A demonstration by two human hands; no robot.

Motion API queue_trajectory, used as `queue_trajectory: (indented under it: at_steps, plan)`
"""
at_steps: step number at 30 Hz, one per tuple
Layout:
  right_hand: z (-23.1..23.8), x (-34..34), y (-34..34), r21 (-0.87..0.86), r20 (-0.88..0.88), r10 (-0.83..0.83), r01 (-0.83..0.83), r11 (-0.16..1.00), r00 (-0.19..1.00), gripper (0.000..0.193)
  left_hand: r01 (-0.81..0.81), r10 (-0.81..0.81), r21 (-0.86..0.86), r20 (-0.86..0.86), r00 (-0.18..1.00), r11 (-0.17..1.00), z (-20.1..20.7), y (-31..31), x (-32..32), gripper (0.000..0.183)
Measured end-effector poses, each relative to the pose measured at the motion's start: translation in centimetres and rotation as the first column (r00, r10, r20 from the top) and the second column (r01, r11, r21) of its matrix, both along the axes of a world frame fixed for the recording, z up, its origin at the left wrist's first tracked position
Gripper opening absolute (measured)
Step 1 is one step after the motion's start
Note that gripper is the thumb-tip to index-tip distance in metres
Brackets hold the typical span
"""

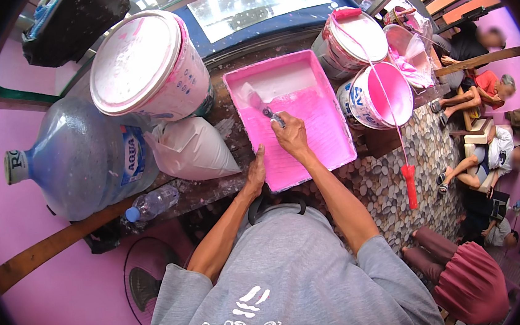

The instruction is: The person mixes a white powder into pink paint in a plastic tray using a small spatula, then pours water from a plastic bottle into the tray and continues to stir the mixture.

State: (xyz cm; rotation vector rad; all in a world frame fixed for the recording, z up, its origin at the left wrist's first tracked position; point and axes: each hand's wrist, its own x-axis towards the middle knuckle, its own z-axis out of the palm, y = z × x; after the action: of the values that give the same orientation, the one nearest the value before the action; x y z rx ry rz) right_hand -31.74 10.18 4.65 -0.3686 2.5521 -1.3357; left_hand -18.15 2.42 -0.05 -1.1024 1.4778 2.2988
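Paintbrush (259, 104) gripped by right hand (290, 136); left hand (255, 172) steadies pink tray (332, 137).

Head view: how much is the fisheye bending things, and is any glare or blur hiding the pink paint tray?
Head view: straight edges bow toward the dark rim, such as the wooden plank at lower left; the pink paint tray sits near the middle, sharp and evenly lit; the right hand holding the brush is clear; glare washes out the glass panel at the top; faces at far right are blurred.
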Motion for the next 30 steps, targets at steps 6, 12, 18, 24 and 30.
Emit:
queue_trajectory:
  at_steps: [6, 12, 18, 24, 30]
  plan:
    - [-0.4, -0.4, -0.2, 0.159, -0.17, 0.043, -0.016, 0.987, 0.985, 0.018, 0.004, -0.004, 0.013, 0.002, 1.0, 1.0, 0.6, 0.0, -0.1, 0.082]
    - [-0.5, -1.0, 0.0, 0.188, -0.24, 0.127, -0.082, 0.979, 0.963, 0.018, 0.008, -0.008, 0.03, 0.015, 1.0, 1.0, 0.0, -0.1, -0.1, 0.082]
    - [-0.5, -1.2, 0.8, 0.182, -0.215, 0.215, -0.178, 0.967, 0.953, 0.017, -0.01, 0.009, 0.02, 0.01, 1.0, 1.0, 0.2, -0.1, -0.2, 0.081]
    - [0.0, -3.0, 3.3, 0.181, -0.213, -0.03, 0.069, 0.981, 0.977, 0.019, 0.075, -0.068, 0.107, -0.065, 0.996, 0.991, 0.4, -0.5, 0.0, 0.087]
    - [-2.3, -3.3, 5.5, 0.186, -0.2, -0.218, 0.255, 0.949, 0.955, 0.026, 0.007, -0.006, 0.04, -0.03, 1.0, 0.999, 0.1, 0.0, -0.1, 0.086]
